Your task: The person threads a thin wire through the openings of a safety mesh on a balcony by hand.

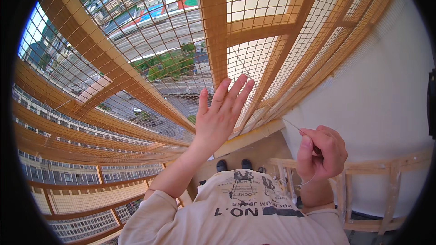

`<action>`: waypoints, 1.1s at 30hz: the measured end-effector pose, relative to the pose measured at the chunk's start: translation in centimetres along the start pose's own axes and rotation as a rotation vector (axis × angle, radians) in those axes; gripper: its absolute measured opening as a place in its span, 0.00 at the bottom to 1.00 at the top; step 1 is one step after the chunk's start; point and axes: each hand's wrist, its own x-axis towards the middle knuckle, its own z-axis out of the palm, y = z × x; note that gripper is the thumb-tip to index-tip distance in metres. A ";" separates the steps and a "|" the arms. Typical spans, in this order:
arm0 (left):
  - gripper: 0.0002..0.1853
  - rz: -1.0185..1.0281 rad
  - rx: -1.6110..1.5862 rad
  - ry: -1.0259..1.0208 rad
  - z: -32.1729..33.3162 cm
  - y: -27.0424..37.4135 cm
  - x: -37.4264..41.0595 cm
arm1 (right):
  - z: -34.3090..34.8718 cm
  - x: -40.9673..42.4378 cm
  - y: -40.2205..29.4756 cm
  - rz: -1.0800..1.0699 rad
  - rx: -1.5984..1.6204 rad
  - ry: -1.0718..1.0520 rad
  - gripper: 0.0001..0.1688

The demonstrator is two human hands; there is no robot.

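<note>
My left hand (221,109) lies with its fingers spread on or just in front of the wire mesh (170,44), beside an upright wooden bar (214,23) of the frame. To the right, my right hand (322,153) is closed on a thin wire (289,122). That wire runs up and left from my fingertips towards the mesh near the left fingers, and a loose end curves out below my right hand. A small dark piece shows between the right fingers; I cannot tell what it is.
Mesh-covered wooden framing surrounds the left and front, with roads and buildings far below outside. A white wall (368,98) rises at the right. A wooden ladder or rack (369,167) stands at lower right. My dark shoes (221,165) are on the brown floor (265,148).
</note>
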 end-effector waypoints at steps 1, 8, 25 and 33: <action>0.39 0.005 0.014 -0.008 0.0 0.0 0.0 | 0.2 0.5 -0.2 -0.005 0.001 -0.012 0.10; 0.42 0.014 -0.016 -0.016 -0.1 -0.1 0.0 | 0.5 2.4 -0.8 0.019 -0.061 -0.046 0.09; 0.14 -0.230 -0.997 0.407 -2.7 -2.1 2.2 | 2.3 4.5 -0.1 -0.170 -0.086 0.046 0.12; 0.28 -0.411 -1.464 0.356 -6.7 -3.0 4.7 | 2.4 3.3 1.0 -0.300 -0.193 -0.030 0.14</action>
